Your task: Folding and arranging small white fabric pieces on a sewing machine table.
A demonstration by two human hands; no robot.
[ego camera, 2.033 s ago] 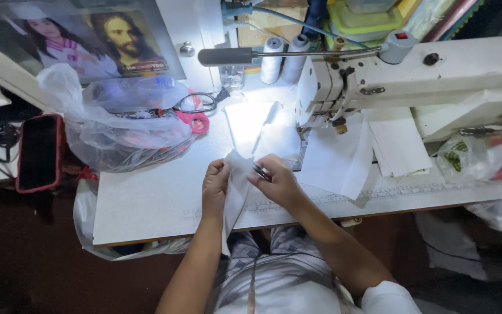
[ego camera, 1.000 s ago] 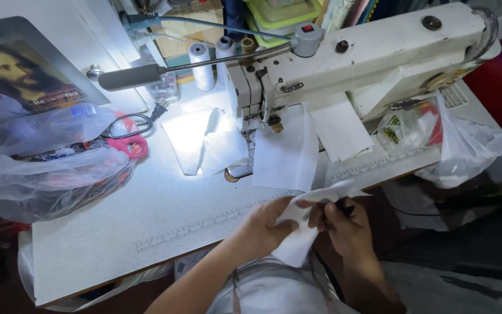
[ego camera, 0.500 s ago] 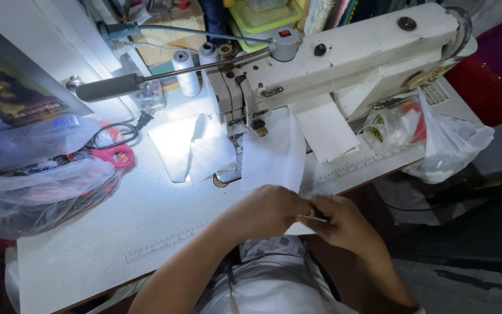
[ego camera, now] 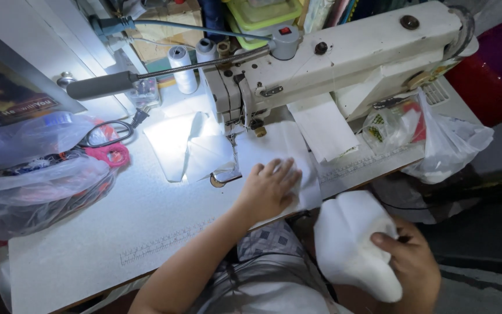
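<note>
My left hand [ego camera: 269,187] lies flat, fingers spread, on a white fabric piece [ego camera: 289,152] on the table in front of the sewing machine's needle [ego camera: 232,139]. My right hand [ego camera: 412,264] is off the table's front edge, over my lap, gripping a folded white fabric piece [ego camera: 350,235]. The cream sewing machine [ego camera: 344,55] stands along the back of the white table [ego camera: 88,227]. More white fabric pieces [ego camera: 184,148] lie lit up to the left of the needle.
A clear plastic bag [ego camera: 36,174] of items sits at the table's left with pink-handled scissors [ego camera: 110,154] beside it. Thread spools [ego camera: 182,67] and a gooseneck lamp [ego camera: 100,86] stand behind. A second plastic bag [ego camera: 431,136] hangs at the right end.
The two hands held the fabric together before. Now my left hand has moved up to press a piece on the table, and my right has dropped toward my lap with another piece.
</note>
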